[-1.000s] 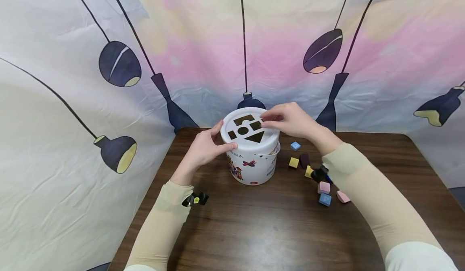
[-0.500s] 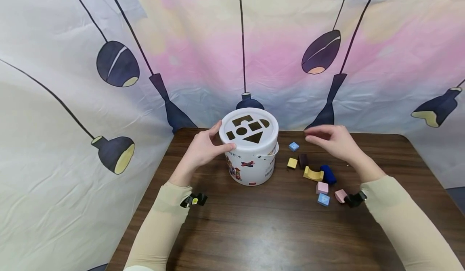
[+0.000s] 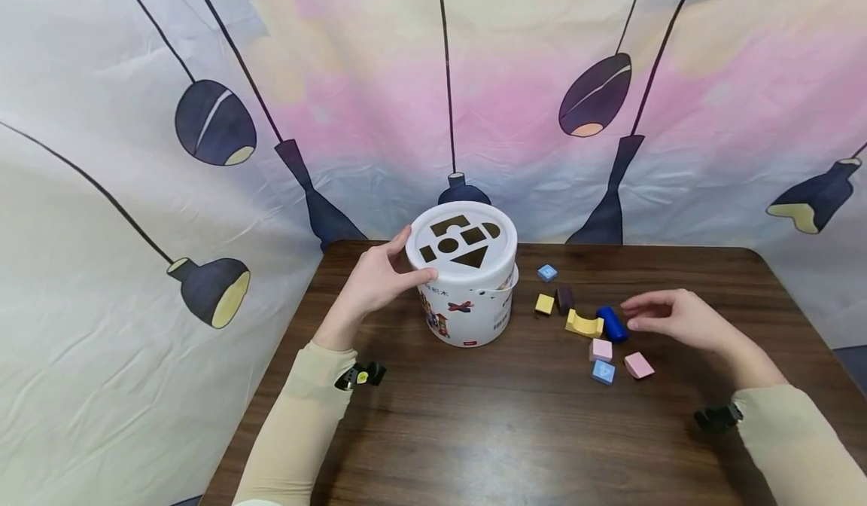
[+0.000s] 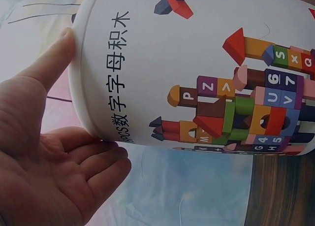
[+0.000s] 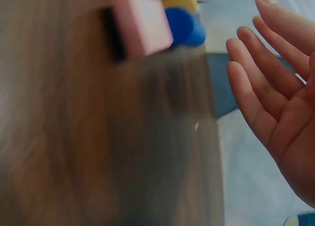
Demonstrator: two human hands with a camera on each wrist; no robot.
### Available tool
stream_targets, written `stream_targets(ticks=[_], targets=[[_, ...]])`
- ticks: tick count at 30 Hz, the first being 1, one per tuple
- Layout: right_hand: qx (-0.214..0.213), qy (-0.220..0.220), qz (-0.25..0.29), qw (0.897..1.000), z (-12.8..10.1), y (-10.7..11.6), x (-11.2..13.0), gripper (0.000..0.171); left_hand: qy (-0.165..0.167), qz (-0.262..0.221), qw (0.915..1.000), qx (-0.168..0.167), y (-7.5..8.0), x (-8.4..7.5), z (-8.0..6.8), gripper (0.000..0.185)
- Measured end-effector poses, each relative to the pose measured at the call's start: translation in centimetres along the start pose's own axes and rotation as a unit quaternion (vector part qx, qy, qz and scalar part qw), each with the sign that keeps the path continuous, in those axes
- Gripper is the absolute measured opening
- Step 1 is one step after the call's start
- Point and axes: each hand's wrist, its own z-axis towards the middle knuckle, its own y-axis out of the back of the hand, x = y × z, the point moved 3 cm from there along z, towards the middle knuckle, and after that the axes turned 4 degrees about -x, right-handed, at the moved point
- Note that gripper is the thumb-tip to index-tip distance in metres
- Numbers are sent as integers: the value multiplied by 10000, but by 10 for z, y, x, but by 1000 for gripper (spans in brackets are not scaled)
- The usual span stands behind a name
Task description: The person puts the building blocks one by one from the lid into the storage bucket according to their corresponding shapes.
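left hand (image 3: 375, 284): we're steadying the white bucket (image 3: 467, 295) at the back-middle of the desk (image 3: 515, 431); thumb and fingers (image 4: 106, 162) are lying fairly straight against its rim and side, not wrapping it.
right hand (image 3: 680, 319): we're hovering just right of the blue cylinder (image 3: 612, 324), fingers loosely spread, holding nothing.
blocks: yellow arch (image 3: 584, 324) is touching the cylinder; pink cube (image 3: 600, 350), blue cube (image 3: 603, 372) and pink wedge (image 3: 639, 365) are sitting near, in front.
risk 1: the cylinder is lying on its side, so a glancing touch is likely rolling it away or into the arch.
risk 2: the cluster is tight; spread fingers may be knocking neighbours.
risk 3: the left-hand hold is light, so a bump could shift the bucket.
change: our right hand is coming off the lid (image 3: 463, 239) slots, down to the blocks; the left is staying put.
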Motion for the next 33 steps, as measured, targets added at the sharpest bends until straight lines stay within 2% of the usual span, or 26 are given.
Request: stream_targets(ticks=[7,13,17,22,33], targets=[[505,-248,176,9983,-25,-6,-29,40,48,-10,10000,23,0,1,0,105],[894,-324,461,9944,-35,-14,-43,44,42,-67,10000,28,1,-1,0,105],[992,-530,466,9926,-37,-17,-45,48,61,-53,10000,36,0,-1,1,104],[1045,-678,202,9920,-38,-18,-44,48,70,-76,9999,44,0,0,0,103],[1111,-443,25,9928,-37,-20,-39,49,11,-120,9999,-49,0,0,1,102]])
